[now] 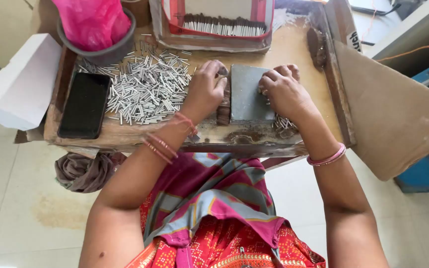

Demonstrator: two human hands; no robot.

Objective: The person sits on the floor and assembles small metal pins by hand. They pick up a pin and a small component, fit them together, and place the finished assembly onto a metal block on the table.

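A worn wooden work tray (294,44) fills the upper frame. At its centre lies a flat grey slab (247,94), long axis running up the frame. The left hand (205,89) presses its left edge, fingers curled shut; the right hand (284,92) grips its right edge likewise. Loose silver tubes (145,89) lie just left, nearer the left hand.

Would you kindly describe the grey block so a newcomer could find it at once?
On the wooden tray, look between the left hand and right hand. The grey block lies flat there, both hands touching its sides. Unlike the heap of thin tubes beside it, it is one broad, plain slab.
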